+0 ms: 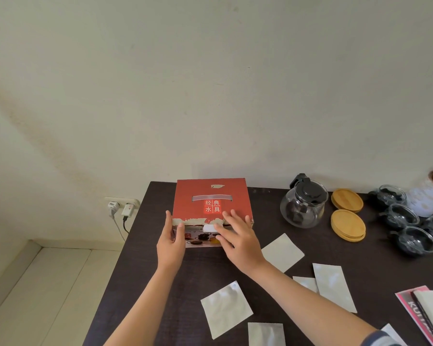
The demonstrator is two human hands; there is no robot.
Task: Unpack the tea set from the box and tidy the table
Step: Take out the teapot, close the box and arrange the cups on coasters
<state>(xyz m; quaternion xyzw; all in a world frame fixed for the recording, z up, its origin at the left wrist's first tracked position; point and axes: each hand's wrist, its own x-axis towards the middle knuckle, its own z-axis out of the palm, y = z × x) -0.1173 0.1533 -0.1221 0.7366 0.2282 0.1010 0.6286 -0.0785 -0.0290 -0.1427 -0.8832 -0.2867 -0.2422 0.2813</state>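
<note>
box (211, 203), red with white chinese characters on its lid, sits at the far left end of a dark table (160, 283), against a pale wall (210, 83). its near top edge is torn, showing bare card, and a white tab (209, 228) sticks out at the front. left hand (171, 242) is pressed against the box's near left corner, thumb up along the side, fingers fairly straight across the printed front; it holds nothing closed in its grip. right hand (235, 234) lies over the near right part of the lid with fingers spread and straight, its thumb down on the front face just beside the tab; whether the thumb pinches the tab cannot be told. to the right of the box stands a glass teapot (303, 202) with a black lid, then two stacks of wooden coasters (347, 213), then several glass cups (407, 221) with dark handles near the table's right end. pale paper sheets (226, 308) lie scattered on the near part of the table, apart from the box. a pink-edged leaflet (417, 310) lies at the right edge. two plugs sit in a wall socket (121, 204) left of the table.
</note>
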